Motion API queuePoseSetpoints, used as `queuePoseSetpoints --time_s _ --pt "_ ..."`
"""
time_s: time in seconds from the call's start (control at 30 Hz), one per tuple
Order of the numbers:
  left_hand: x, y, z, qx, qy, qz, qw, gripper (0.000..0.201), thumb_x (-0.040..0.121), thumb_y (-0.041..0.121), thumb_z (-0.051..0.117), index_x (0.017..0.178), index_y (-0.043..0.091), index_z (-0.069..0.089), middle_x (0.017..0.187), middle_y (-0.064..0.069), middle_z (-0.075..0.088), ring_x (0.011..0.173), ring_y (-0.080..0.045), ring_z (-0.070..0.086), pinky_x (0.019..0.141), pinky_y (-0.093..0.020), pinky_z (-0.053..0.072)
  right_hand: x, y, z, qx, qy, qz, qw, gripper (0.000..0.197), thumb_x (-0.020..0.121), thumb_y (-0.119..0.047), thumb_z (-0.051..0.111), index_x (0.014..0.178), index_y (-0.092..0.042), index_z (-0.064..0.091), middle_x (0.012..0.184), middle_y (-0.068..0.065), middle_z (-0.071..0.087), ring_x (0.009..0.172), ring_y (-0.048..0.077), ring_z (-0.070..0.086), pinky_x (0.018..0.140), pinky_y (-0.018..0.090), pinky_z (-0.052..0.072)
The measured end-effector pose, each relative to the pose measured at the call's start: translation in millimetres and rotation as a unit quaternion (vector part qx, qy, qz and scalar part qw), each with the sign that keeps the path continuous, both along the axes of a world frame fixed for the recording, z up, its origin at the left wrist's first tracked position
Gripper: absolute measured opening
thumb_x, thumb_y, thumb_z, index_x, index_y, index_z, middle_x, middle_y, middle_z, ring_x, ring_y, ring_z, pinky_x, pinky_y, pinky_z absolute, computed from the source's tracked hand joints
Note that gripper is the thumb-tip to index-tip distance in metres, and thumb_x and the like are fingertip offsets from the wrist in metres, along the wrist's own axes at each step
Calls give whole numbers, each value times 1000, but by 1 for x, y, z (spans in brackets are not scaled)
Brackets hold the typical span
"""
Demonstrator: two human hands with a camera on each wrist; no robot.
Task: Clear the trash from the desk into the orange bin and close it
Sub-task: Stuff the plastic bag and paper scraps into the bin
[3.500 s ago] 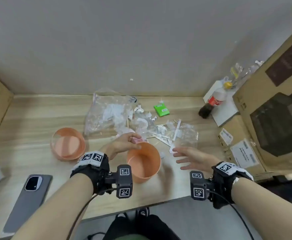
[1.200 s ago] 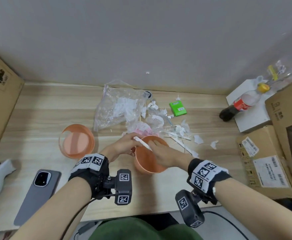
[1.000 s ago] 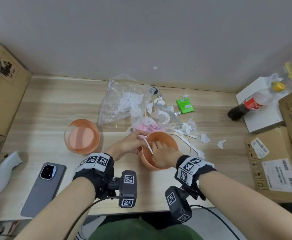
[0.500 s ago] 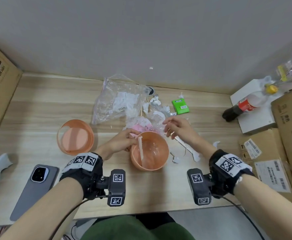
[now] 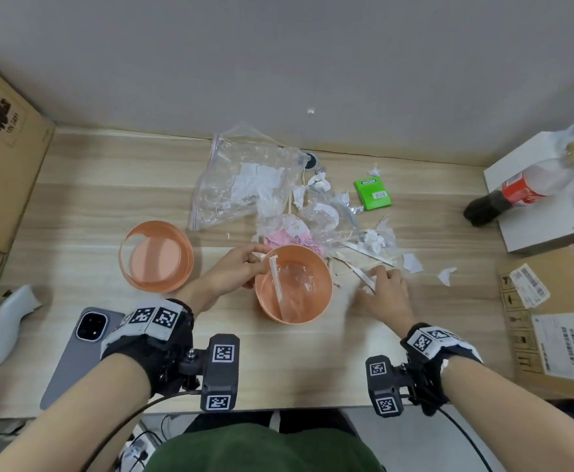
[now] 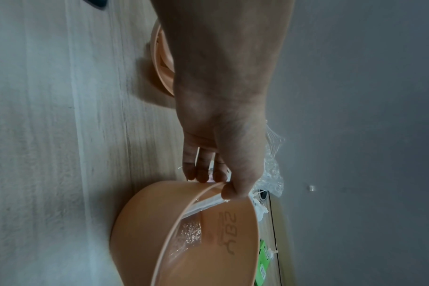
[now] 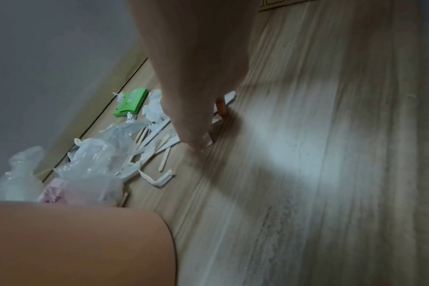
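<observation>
The orange bin stands open on the desk, with a white strip and clear plastic inside. My left hand grips its far-left rim, thumb inside and fingers outside. Its orange lid lies upturned to the left. Right of the bin, my right hand is down on the desk, fingertips pinching a white paper strip; this view is blurred. Behind the bin lies the trash: a clear plastic bag, a pink packet, a green pack, wooden sticks and paper scraps.
A grey phone and a white handheld device lie at the front left. A cola bottle rests on a white box at the right. Cardboard boxes flank the desk on both sides.
My right hand left the bin after dropping a white strip in, reached to the pile behind it, then came down onto the strip on the desk at the right. The left hand stayed on the rim.
</observation>
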State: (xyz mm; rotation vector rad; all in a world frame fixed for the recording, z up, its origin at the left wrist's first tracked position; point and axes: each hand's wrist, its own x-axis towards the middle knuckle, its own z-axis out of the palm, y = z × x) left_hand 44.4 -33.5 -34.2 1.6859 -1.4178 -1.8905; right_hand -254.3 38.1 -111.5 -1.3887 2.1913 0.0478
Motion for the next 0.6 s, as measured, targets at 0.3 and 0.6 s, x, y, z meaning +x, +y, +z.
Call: queuePoseSetpoints --time_s 0.3,0.6 --pt "-2 0 0 14 -2 -1 1000 29 91 26 64 120 24 63 87 -8 61 87 -22 63 95 -50 52 -20 -12 13 69 -86 -8 994 21 87 -7 53 106 -5 59 110 14 62 104 33 60 68 25 42" --pt "-5 0 4 24 5 -9 1000 26 92 28 62 118 22 63 106 -13 71 95 -24 70 94 -44 53 -51 -6 71 50 -127 -20 990 10 83 -13 63 90 -13 69 74 -4 59 76 18 58 64 24 42"
